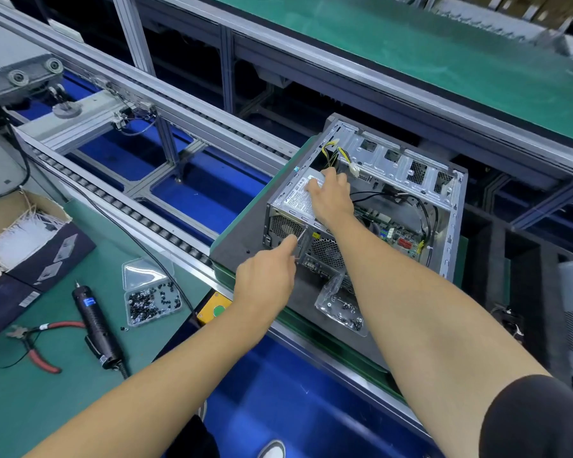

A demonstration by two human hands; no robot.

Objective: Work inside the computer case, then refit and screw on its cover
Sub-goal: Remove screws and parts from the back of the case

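Atop the power supply (300,196) inside the open computer case (371,206), your right hand (333,196) lies with its fingers stretched forward and fairly straight, the fingertips reaching toward the bundle of yellow and black cables (336,155) in the case's far corner; whether they pinch anything there you cannot tell, since the hand hides its own underside. Your left hand (267,276) reaches for the rear panel of the case, forefinger extended and touching the metal beside the round fan grille (283,226), the other fingers loosely curled with nothing in them.

Lying on its side with the cover off, the case sits on a dark grey pallet (242,239) on the roller conveyor (126,206), its green motherboard (397,236) exposed. A clear bag of screws (343,305) rests on the pallet just beside the rear panel.

Off to your left, on the green bench mat (47,401), lie a black electric screwdriver (96,325), red-handled pliers (38,345), and a clear plastic box of dark screws (151,299) with its lid open. A cardboard box of white cable ties (24,233) stands near the bench's far edge.
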